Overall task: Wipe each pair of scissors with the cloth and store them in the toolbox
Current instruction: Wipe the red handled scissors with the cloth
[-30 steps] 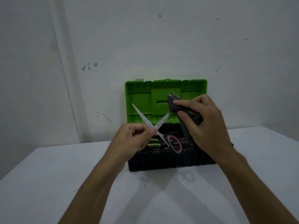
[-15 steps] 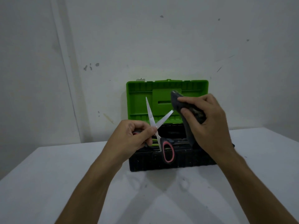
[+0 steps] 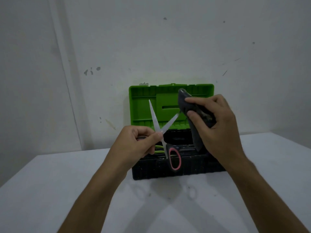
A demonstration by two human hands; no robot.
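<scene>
- Scissors (image 3: 159, 130) held up above the toolbox (image 3: 176, 170), blades spread in a V pointing up, one black-and-pink handle loop hanging down in front of the box.
- Pinched near the pivot by the left hand (image 3: 134, 143), fingers curled round the other handle.
- Dark cloth (image 3: 186, 105) bunched in the right hand (image 3: 217, 125), thumb and fingers clamped on it, folded over the tip of the right-hand blade.
- Loose end of cloth hanging down toward the box.
- Hands apart, joined only through scissors and cloth.
- Toolbox black, with green lid (image 3: 144, 106) standing open, set at the desk's (image 3: 50, 190) far edge, close to the wall (image 3: 151, 39).
- Green-handled tools (image 3: 159, 148) lying inside, left part of the box.
</scene>
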